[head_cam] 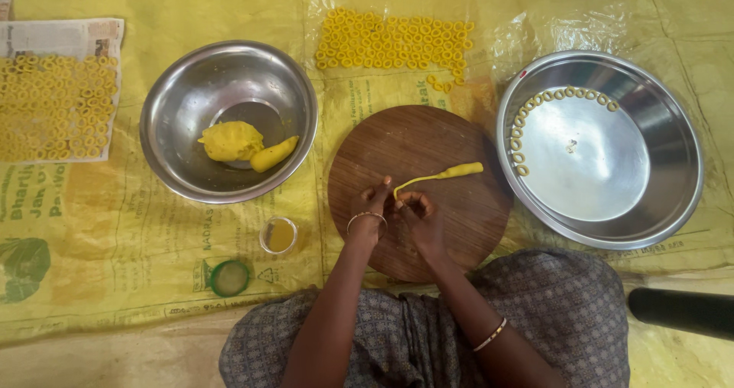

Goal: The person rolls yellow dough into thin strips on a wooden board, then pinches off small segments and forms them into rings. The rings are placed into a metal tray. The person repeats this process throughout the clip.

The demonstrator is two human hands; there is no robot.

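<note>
A: What does the dough rope look like from the head camera?

B: It is yellow, thin near the hands and thicker at its far end, which lies on the round wooden board. The thin end rises off the board into the fingers.

A: How many of each thing do you count?

B: 1 board, 2 steel vessels, 2 hands. The steel bowl on the left holds 2 pieces: 1 dough lump and 1 dough roll just beside it. The wide steel pan on the right holds a curved line of small dough rings along its inner edge, roughly 20. Many more rings lie on the yellow plastic sheet beyond the board, and another batch of rings on newspaper at far left; too many to count. Near the left forearm stand 1 small glass cup and 1 green lid.

A: And the hands?

B: Both are over the near half of the board, close together. The left hand is curled, fingertips pinching the rope's thin end. The right hand is curled narrow too, fingertips meeting the same end, touching the left.
</note>
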